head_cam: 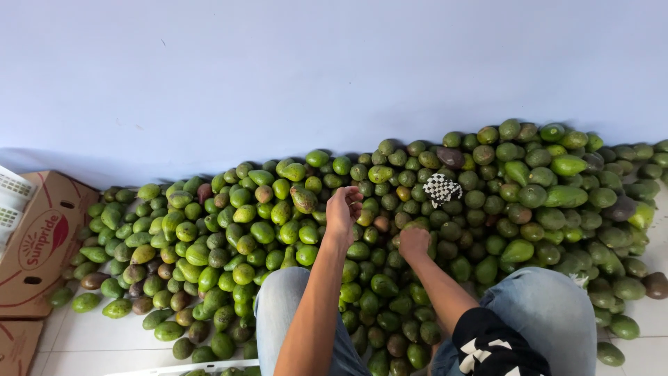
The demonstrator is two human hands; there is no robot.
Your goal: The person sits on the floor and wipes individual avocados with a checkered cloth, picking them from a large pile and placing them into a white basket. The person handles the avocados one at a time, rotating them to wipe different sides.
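Cardboard box (42,244): brown with red print, flat on the floor far to the left of both hands, its right edge touching the pile; a white slatted crate (12,198) shows just behind it.

Avocado pile (278,230): green fruit with a few dark brown ones, heaped against the pale blue wall (278,69) and running from the box across to the right edge, under and around both hands.

Left hand (343,209): raised just above the pile, fingers curled loosely inward with the palm turned up; whether it grips a fruit cannot be told.

Right hand (415,240): just right of the left hand and lower, palm down, fingers closed over 1 avocado (415,226) lying in the heap; only that fruit's top edge shows.

Checkered cloth (442,188): black and white, lying on the pile just beyond and right of the right hand.

Knees (550,306): 2, in light blue denim, flanking the forearms at the pile's near edge.
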